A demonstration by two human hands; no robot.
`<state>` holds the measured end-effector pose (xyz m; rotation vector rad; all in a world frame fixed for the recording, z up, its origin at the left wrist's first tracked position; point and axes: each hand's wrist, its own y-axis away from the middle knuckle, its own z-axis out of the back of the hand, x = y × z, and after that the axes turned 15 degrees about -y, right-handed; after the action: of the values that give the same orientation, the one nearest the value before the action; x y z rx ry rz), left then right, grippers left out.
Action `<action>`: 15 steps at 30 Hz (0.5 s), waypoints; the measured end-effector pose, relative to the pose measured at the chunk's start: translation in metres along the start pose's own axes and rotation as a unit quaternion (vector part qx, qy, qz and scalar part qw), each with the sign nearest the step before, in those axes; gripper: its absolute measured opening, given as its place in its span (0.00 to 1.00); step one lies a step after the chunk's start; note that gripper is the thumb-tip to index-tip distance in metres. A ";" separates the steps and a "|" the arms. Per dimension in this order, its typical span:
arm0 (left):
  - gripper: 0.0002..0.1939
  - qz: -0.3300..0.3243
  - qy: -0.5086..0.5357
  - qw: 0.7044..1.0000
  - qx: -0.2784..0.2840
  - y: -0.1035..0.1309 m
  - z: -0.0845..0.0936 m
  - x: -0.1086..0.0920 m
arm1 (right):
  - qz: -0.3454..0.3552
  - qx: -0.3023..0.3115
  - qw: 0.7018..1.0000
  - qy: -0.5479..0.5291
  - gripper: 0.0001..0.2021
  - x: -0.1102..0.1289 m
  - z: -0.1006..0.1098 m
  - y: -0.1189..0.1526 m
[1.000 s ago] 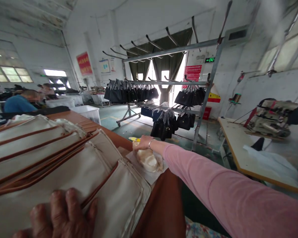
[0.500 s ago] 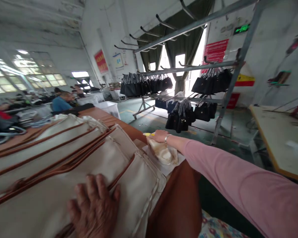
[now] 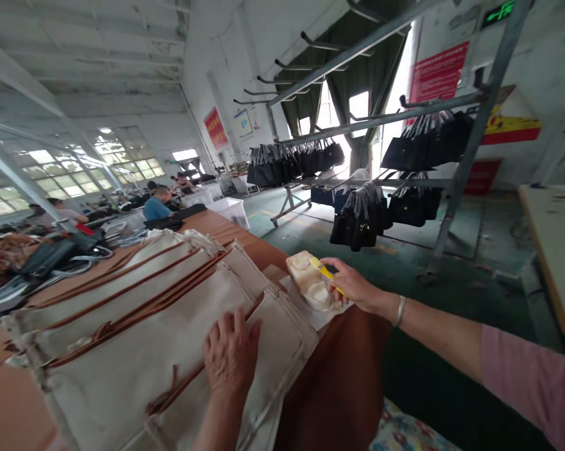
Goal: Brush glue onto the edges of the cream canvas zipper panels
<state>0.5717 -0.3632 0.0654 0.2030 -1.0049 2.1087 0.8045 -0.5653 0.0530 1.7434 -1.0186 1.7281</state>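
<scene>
My left hand (image 3: 232, 351) lies flat with its fingers spread on a stack of cream bag panels (image 3: 170, 332) edged in brown trim. The panels overlap in rows across the table. Off to the right, my right hand (image 3: 354, 287) grips a slim yellow brush (image 3: 328, 270), its tip pointing up and left. Beneath the brush sits an open tub (image 3: 305, 275) smeared with pale, creamy paste. The tub rests on a white sheet (image 3: 316, 321) at the table's right edge, beside the panels. My right fingers partly cover the brush handle.
Brown material covers the table (image 3: 339, 369). A metal rack (image 3: 445, 219) hung with black handbags (image 3: 357, 222) stands beyond it. Another table (image 3: 552, 250) is at far right. A person in blue (image 3: 158, 207) sits at the back left, near white bins (image 3: 230, 212).
My right hand has drawn back to the right with the brush, uncovering more of the tub. My left hand has slid forward and right over the panels. The view has shifted.
</scene>
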 end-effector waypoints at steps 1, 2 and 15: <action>0.25 -0.001 -0.001 1.000 0.012 -0.008 0.002 -0.007 | -0.020 0.009 0.995 -0.093 0.21 0.000 0.002 0.012; 0.24 -0.007 0.003 1.000 0.025 -0.015 0.003 -0.014 | -0.038 0.020 0.985 -0.166 0.18 0.003 0.005 0.022; 0.16 -0.083 0.211 0.959 0.168 -0.028 -0.008 -0.012 | 0.090 0.052 0.993 -0.056 0.19 0.044 0.046 0.038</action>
<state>0.6008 -0.3534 0.0712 -0.0016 -0.3639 2.0365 0.8010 -0.6317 0.0862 1.8829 -1.1851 1.8396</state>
